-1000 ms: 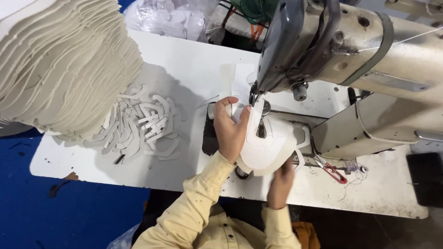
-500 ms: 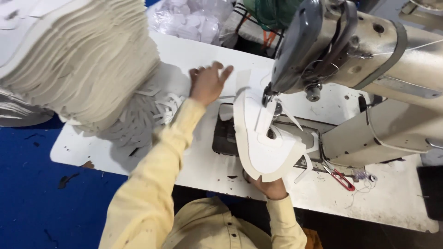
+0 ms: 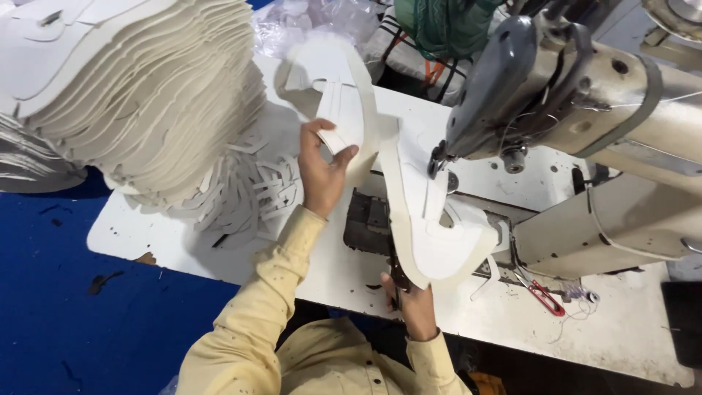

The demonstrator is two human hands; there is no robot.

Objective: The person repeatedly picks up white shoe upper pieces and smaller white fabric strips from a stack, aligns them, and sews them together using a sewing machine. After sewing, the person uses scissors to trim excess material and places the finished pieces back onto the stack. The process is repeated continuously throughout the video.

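My left hand (image 3: 322, 172) pinched one white cut piece (image 3: 344, 121); my right hand (image 3: 415, 303) gripped the joined shoe upper (image 3: 431, 234) near the needle (image 3: 437, 162), where slack could snag.

White cut piece (image 3: 344, 124) is pinched at its edge, raised and tilted, left of the sewing machine head (image 3: 497, 102). A second curved white piece (image 3: 431, 234) stands on edge directly under that head.

A tall stack of cream cut pieces (image 3: 139, 95) beside red snips (image 3: 545, 298).
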